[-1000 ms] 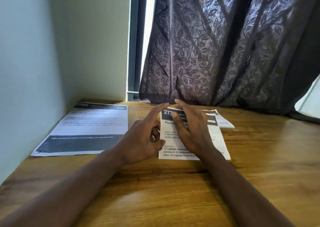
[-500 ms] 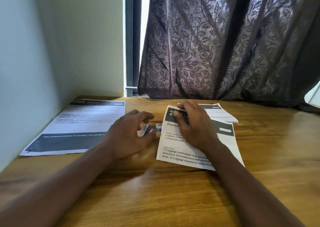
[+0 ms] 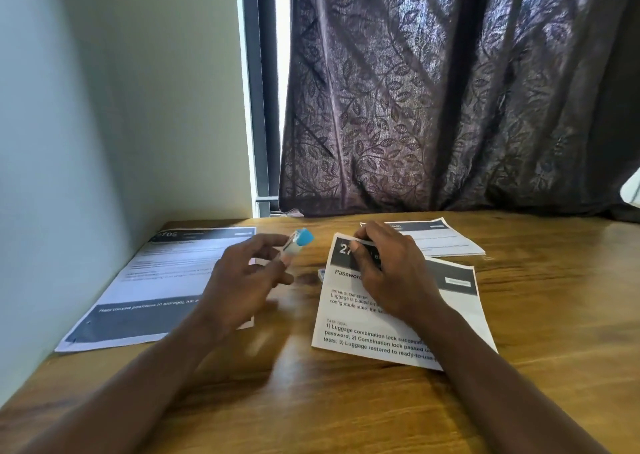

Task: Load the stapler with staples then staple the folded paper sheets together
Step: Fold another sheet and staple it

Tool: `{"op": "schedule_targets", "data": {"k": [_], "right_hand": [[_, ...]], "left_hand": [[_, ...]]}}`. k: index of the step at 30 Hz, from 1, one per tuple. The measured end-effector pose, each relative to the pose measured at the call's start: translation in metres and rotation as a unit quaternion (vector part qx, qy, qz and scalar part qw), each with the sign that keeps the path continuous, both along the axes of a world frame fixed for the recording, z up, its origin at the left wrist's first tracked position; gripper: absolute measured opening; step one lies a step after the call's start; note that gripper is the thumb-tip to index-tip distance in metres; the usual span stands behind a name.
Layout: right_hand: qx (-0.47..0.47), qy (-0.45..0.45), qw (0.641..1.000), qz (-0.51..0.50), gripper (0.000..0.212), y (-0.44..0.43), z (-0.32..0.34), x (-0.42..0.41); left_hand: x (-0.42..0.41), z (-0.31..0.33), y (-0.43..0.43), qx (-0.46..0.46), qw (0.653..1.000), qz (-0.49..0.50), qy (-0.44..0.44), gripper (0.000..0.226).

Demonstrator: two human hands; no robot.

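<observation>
Stapler (image 3: 298, 243) pinched in our left hand (image 3: 242, 280); right hand (image 3: 391, 273) beside it grips the folded paper (image 3: 377, 336). Loading seems next.

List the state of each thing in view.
Stapler: off the table, held by left hand.
Folded paper: flat on table, top edge pinched by right hand.
Left sheet: unfolded, lying flat.
Back paper: lying flat, untouched.
Curtain: drawn, gap at left.
</observation>
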State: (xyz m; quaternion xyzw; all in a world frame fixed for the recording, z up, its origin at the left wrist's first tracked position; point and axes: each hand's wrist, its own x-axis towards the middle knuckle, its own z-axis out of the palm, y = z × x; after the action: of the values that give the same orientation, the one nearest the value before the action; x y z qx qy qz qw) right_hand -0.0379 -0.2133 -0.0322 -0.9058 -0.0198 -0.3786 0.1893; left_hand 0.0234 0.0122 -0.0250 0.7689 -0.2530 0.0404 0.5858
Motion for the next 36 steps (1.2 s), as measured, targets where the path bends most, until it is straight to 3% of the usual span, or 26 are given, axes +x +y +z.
{"op": "schedule_targets", "data": {"k": [3, 5, 7, 10, 13, 17, 24, 36], "right_hand": [[-0.004, -0.015, 1.0, 0.002, 0.016, 0.004, -0.002, -0.003], [-0.012, -0.017, 1.0, 0.003, 0.016, 0.006, -0.002, -0.005], [-0.025, -0.009, 1.0, 0.005, 0.017, 0.007, -0.001, -0.005], [-0.036, 0.001, 0.999, 0.011, 0.017, 0.009, -0.003, -0.005], [-0.041, 0.007, 0.999, 0.012, 0.018, 0.013, -0.001, -0.006], [-0.047, -0.002, 0.999, 0.019, 0.017, 0.013, -0.001, -0.008], [-0.039, -0.009, 0.999, 0.024, 0.017, 0.013, 0.0, -0.008], [-0.097, -0.051, 0.993, 0.039, 0.021, 0.025, 0.001, -0.01]], "left_hand": [[-0.006, 0.008, -0.001, -0.156, 0.97, -0.068, 0.174, 0.026], [-0.013, 0.011, -0.003, -0.178, 0.953, -0.104, 0.222, 0.025], [-0.015, 0.008, -0.005, -0.104, 0.973, -0.112, 0.173, 0.022], [-0.011, -0.001, -0.002, 0.038, 0.997, -0.07, -0.016, 0.031], [-0.004, -0.007, 0.002, 0.129, 0.978, -0.02, -0.163, 0.024], [0.002, -0.01, 0.006, 0.179, 0.951, -0.012, -0.252, 0.022], [0.005, -0.006, 0.008, 0.172, 0.95, 0.025, -0.261, 0.018], [0.003, -0.004, 0.01, 0.187, 0.963, -0.103, -0.165, 0.027]]}}
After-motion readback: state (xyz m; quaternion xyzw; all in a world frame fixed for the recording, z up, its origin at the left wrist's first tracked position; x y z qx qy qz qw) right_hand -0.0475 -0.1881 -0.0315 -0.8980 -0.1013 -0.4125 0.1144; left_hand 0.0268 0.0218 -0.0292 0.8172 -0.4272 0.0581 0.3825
